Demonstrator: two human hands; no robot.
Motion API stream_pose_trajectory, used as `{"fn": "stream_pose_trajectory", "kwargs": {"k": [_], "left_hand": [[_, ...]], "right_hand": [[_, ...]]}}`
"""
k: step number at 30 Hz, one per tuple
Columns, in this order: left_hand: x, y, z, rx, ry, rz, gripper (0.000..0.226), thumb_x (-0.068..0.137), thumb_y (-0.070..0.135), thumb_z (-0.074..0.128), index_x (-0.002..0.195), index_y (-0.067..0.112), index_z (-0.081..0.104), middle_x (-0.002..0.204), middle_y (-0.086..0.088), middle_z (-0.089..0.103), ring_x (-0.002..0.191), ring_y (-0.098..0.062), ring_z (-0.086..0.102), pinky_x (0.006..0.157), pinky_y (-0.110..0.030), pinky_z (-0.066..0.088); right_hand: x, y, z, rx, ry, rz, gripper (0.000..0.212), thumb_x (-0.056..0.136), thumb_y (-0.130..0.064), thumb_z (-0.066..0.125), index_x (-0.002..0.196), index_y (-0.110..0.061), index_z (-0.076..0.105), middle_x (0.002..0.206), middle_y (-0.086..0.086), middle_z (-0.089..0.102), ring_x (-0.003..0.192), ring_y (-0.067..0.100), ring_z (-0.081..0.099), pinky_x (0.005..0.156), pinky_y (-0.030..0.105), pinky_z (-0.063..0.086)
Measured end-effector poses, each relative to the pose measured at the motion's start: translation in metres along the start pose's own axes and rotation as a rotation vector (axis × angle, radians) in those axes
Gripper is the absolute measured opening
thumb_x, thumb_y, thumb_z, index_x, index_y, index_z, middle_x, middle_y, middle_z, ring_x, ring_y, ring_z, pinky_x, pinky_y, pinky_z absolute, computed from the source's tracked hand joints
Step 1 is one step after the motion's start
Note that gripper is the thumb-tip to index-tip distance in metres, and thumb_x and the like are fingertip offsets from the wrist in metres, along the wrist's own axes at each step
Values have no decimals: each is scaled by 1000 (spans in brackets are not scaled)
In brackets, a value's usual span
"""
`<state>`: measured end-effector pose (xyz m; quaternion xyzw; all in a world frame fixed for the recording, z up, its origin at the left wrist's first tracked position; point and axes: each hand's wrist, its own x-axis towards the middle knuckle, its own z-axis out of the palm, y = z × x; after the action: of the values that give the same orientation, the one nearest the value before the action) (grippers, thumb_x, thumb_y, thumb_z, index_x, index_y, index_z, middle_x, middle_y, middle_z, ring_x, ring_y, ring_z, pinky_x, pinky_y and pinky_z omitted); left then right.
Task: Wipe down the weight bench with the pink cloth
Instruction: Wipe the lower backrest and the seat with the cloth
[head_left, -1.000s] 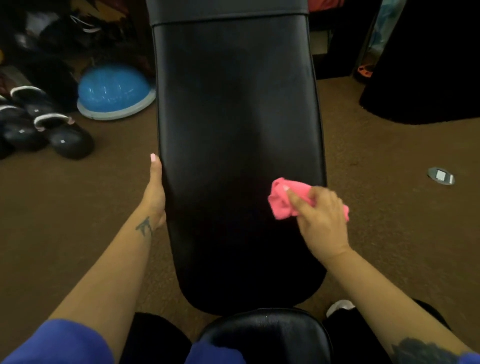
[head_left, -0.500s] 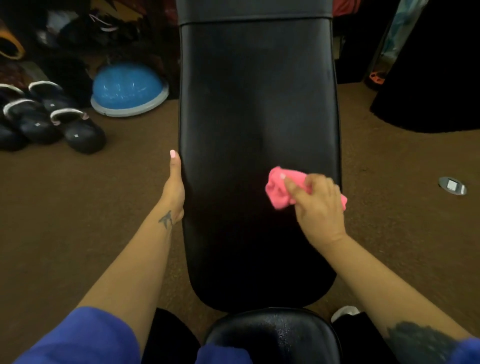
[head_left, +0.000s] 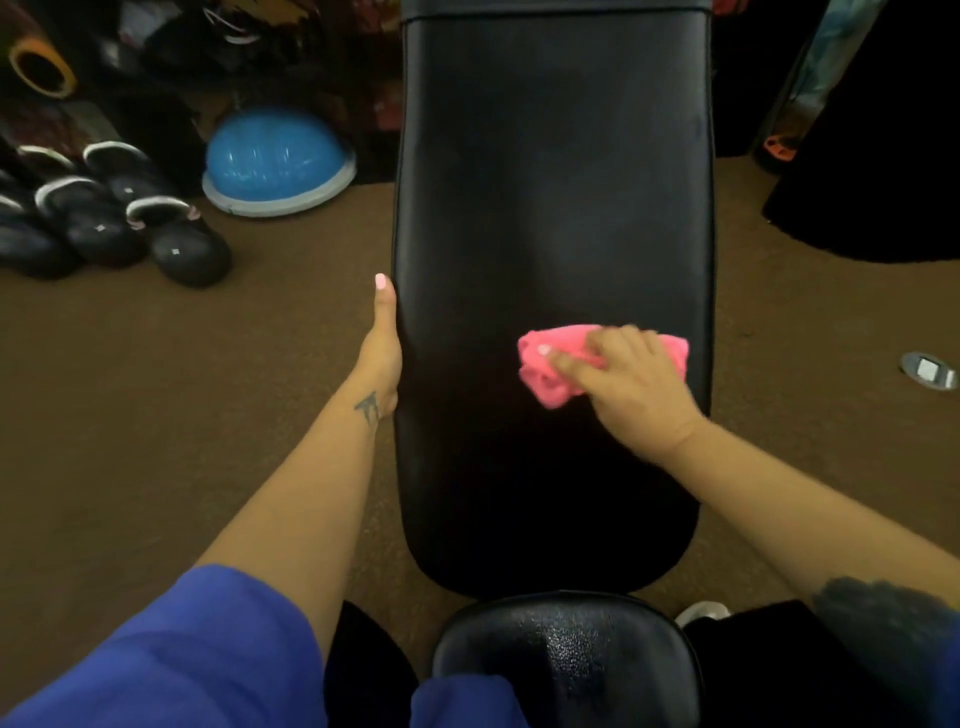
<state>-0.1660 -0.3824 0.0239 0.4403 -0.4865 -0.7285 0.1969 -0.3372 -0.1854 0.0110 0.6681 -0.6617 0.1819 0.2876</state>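
No writing is legible anywhere. The pink cloth (head_left: 566, 364) lies bunched on the black bench (head_left: 550, 208) pad, near its right edge, under the right hand (head_left: 631, 382), whose curled fingers hold it against the pad. The left hand (head_left: 383, 353) rests flat along the pad's left edge, thumb straight. A blue dome (head_left: 278, 161) sits on the carpet beyond.
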Motion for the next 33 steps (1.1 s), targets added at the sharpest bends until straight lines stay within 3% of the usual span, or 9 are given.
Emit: {"fn": "stream_pose_trajectory", "kwargs": {"k": [2, 5, 10, 15, 19, 24, 28, 31, 33], "left_hand": [[0, 1, 0, -8, -12, -6, 91, 77, 83, 25, 145, 23, 36, 143, -3, 45, 132, -26, 41, 112, -48, 28], [2, -1, -4, -23, -48, -24, 109, 57, 95, 37, 142, 28, 42, 143, -5, 48, 131, -28, 44, 111, -51, 29], [-1, -5, -11, -34, -88, 24, 82, 78, 82, 32, 129, 24, 58, 129, -7, 61, 118, -24, 59, 106, -46, 38], [10, -14, -14, -40, -74, -18, 114, 45, 96, 49, 135, 26, 52, 134, -7, 57, 123, -27, 53, 109, -50, 34], [14, -15, -13, -57, -52, 0, 108, 51, 96, 44, 132, 25, 55, 133, -6, 58, 123, -25, 54, 108, -49, 35], [10, -15, -17, -43, -142, 33, 90, 66, 87, 43, 128, 24, 58, 131, -5, 60, 123, -22, 55, 106, -42, 38], [43, -37, -37, -86, -129, -10, 99, 57, 91, 53, 137, 32, 48, 149, -2, 40, 137, -24, 36, 113, -50, 24], [12, -19, -26, -67, -151, 0, 78, 76, 79, 46, 131, 24, 57, 136, -6, 55, 125, -23, 52, 108, -45, 35], [11, -18, -25, -107, -204, 25, 64, 90, 65, 35, 121, 16, 62, 120, -9, 67, 111, -20, 63, 97, -37, 46]], "right_hand": [[19, 15, -6, -25, 79, 124, 40, 80, -11, 48, 117, -22, 56, 90, 16, 50, 72, 31, 47, 58, 38, 42], [67, 0, -2, -38, 168, 330, 37, 79, -11, 50, 111, -17, 67, 84, 20, 57, 68, 35, 53, 58, 38, 42], [52, -64, 22, 33, 5, 26, 47, 78, -14, 40, 120, -15, 63, 94, 10, 50, 79, 29, 46, 68, 40, 34], [40, -28, 9, 12, -23, 50, 41, 78, -12, 46, 112, -19, 68, 95, 11, 46, 76, 28, 44, 65, 38, 33], [77, -49, 14, 5, 90, 243, 41, 78, -12, 46, 112, -16, 68, 86, 15, 56, 70, 30, 50, 62, 37, 36], [29, -83, 19, 86, -151, -71, 50, 79, -18, 37, 122, -18, 61, 92, 7, 59, 77, 27, 55, 67, 36, 41], [27, -48, 14, 52, -78, 22, 41, 78, -15, 46, 112, -21, 68, 97, 8, 44, 77, 26, 41, 67, 37, 27], [64, -56, 20, 27, -3, 168, 38, 80, -17, 48, 114, -19, 67, 90, 11, 52, 76, 26, 38, 65, 35, 25], [73, -83, 25, 81, -1, 127, 41, 81, -20, 44, 115, -16, 66, 91, 10, 53, 79, 26, 42, 67, 36, 28]]}}
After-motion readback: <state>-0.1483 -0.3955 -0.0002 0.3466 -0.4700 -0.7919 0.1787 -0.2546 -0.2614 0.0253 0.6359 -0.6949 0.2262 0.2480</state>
